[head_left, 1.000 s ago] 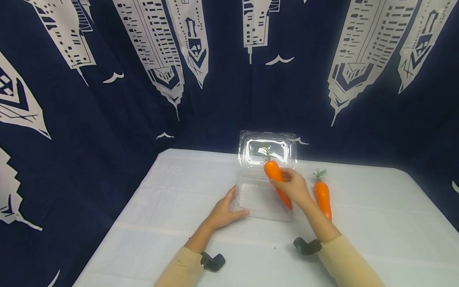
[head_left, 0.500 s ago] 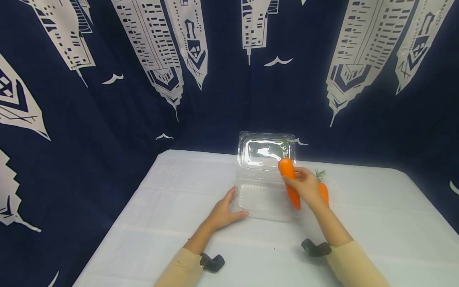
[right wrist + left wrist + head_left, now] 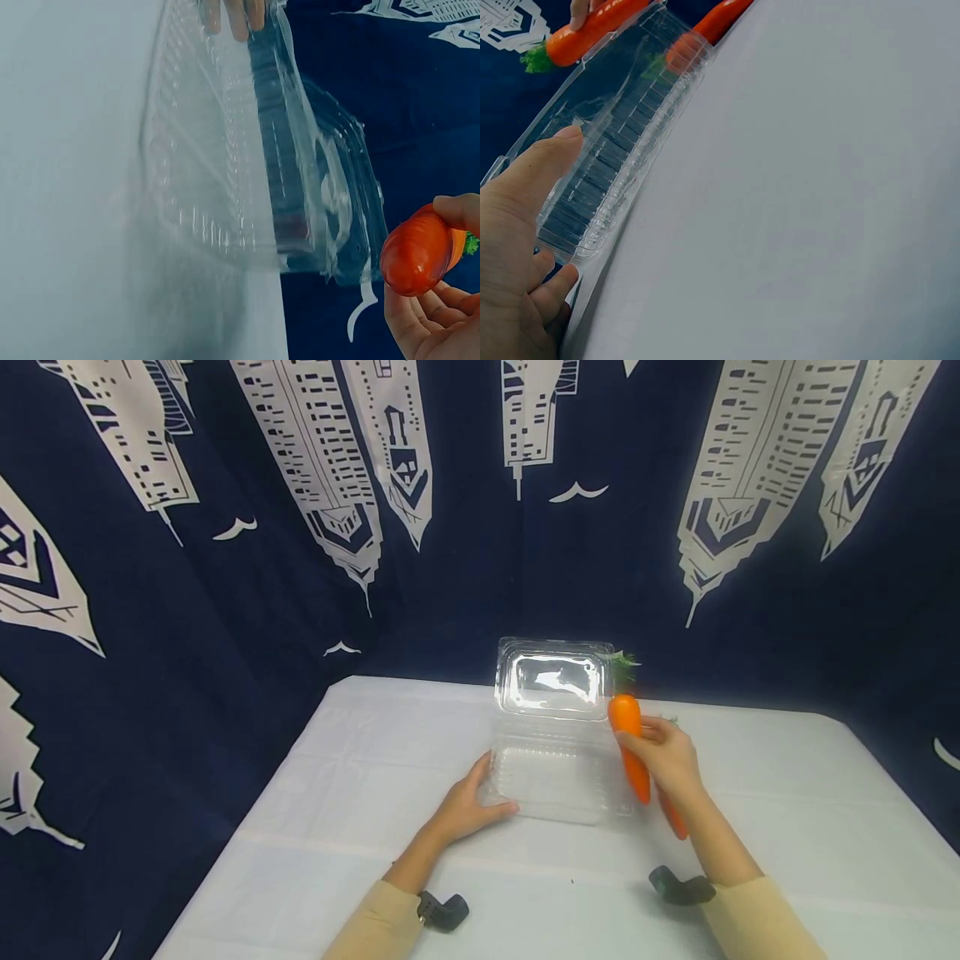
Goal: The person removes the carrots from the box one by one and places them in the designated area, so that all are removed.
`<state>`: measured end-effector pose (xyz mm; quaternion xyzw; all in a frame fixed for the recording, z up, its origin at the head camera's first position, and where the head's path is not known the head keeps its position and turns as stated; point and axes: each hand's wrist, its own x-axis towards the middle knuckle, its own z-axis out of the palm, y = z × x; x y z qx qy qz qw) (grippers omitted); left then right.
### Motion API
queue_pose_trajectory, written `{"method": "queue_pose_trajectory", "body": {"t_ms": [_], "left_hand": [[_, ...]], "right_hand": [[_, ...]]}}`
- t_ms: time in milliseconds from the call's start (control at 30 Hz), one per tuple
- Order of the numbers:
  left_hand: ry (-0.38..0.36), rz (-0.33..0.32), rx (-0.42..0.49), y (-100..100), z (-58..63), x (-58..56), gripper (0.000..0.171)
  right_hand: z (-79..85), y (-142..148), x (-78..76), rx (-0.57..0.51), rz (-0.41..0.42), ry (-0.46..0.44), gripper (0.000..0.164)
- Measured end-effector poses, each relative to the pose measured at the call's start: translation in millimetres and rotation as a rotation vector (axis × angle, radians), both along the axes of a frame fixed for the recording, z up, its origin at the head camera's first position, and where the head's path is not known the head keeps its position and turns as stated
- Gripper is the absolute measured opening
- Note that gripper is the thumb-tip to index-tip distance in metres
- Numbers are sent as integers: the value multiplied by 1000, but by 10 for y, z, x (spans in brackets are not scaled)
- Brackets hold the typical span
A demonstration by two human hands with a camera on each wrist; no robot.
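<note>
A clear plastic clamshell container [image 3: 558, 814] lies on the table, its lid [image 3: 551, 647] raised at the back. My left hand [image 3: 465, 806] grips its left end, thumb along the front side and fingers round the other. Between thumb and fingers, my right hand [image 3: 667, 760] holds an orange carrot [image 3: 624, 714] with a green leafy top. That carrot is tilted, leaves away from me, by the container's right end; its pointed tip faces the camera in the right wrist view. A second carrot [image 3: 672, 817] lies on the table, partly hidden behind the right hand.
A white cloth [image 3: 360, 760] covers the table. Behind it hangs a dark blue curtain [image 3: 465, 568] with white building prints. Small dark cameras [image 3: 442, 912] sit on both wrists.
The right hand has carried its carrot rightward, from over the container to beside its right end. It now covers much of the second carrot. The left hand stays on the container.
</note>
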<state>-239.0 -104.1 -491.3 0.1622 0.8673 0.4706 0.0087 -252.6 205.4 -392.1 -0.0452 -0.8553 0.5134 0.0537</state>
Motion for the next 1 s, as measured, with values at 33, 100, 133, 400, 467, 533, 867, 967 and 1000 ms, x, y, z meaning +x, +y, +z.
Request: {"method": "queue_pose_trajectory", "body": {"t_ms": [33,100,133,400,467,533,867,967,1000], "left_hand": [[0,0,1,1,1,2,101],[-1,0,1,4,4,4,101],[-2,0,0,5,7,5,101],[-15,8,-4,12,21,8,101],[-15,9,-7,11,15,7,101],[-10,6,-6,10,8,6,101],[-8,8,-4,6,8,15,100],[-7,8,-5,7,13,8,101],[-8,8,-6,7,14,6,101]], "right_hand": [[-3,19,6,5,-6,-3,71],[-7,56,16,16,-16,-7,71],[-6,74,22,17,-25,-14,71],[-26,216,72,14,-51,-42,78],[-36,253,77,11,-58,-49,79],[-43,288,82,11,-69,-60,79],[-81,479,137,14,-92,-50,83],[-85,543,154,26,-98,-51,84],[-86,565,160,29,-98,-54,84]]}}
